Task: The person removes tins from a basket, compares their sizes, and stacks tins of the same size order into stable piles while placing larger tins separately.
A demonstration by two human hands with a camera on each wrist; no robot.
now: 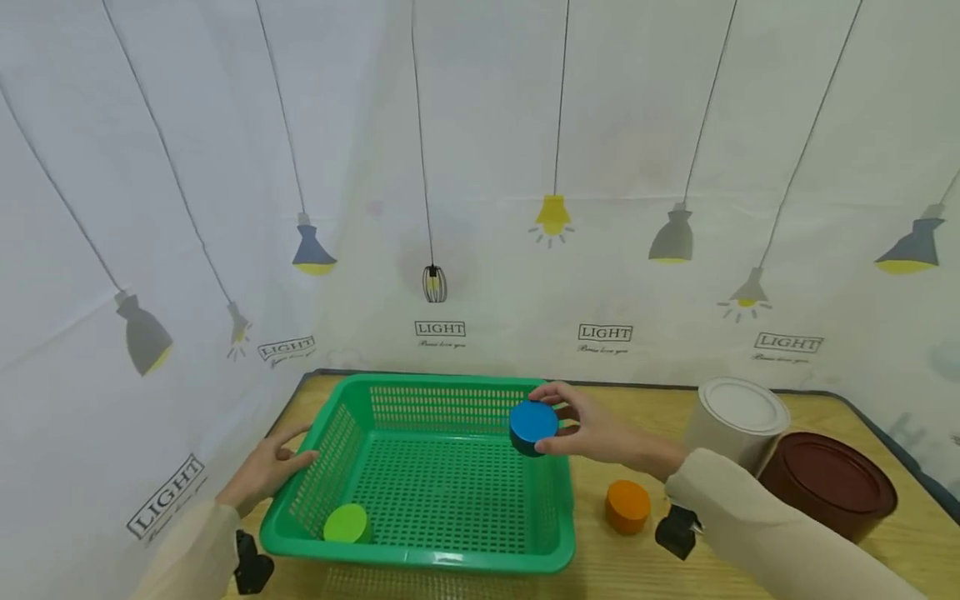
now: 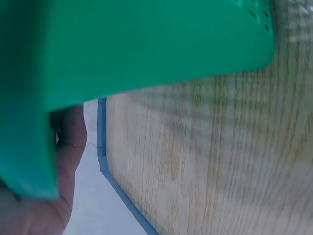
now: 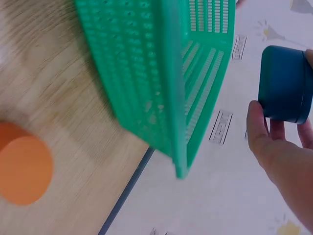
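My right hand [image 1: 592, 427] holds a blue cylinder [image 1: 534, 422] by its sides, thumb and fingers spread round it. The cylinder is raised above the right wall of a green plastic basket [image 1: 416, 557]; in the right wrist view the blue cylinder [image 3: 283, 84] hangs clear of the rim. At the basket's left side, my left hand [image 1: 268, 468] grips the rim, its fingers partly hidden behind the green rim [image 2: 29, 147] in the left wrist view. Inside the basket's near left corner lies a lime-green cylinder [image 1: 347, 525]. An orange cylinder [image 1: 627, 507] stands on the table, right of the basket.
On the right of the wooden table [image 1: 585, 575] stand a white lidded can [image 1: 738, 417] and a dark brown lidded can [image 1: 828, 483], side by side near my right forearm. A pale wall covering [image 1: 495, 250] printed with lamps rises behind the table and along its left side.
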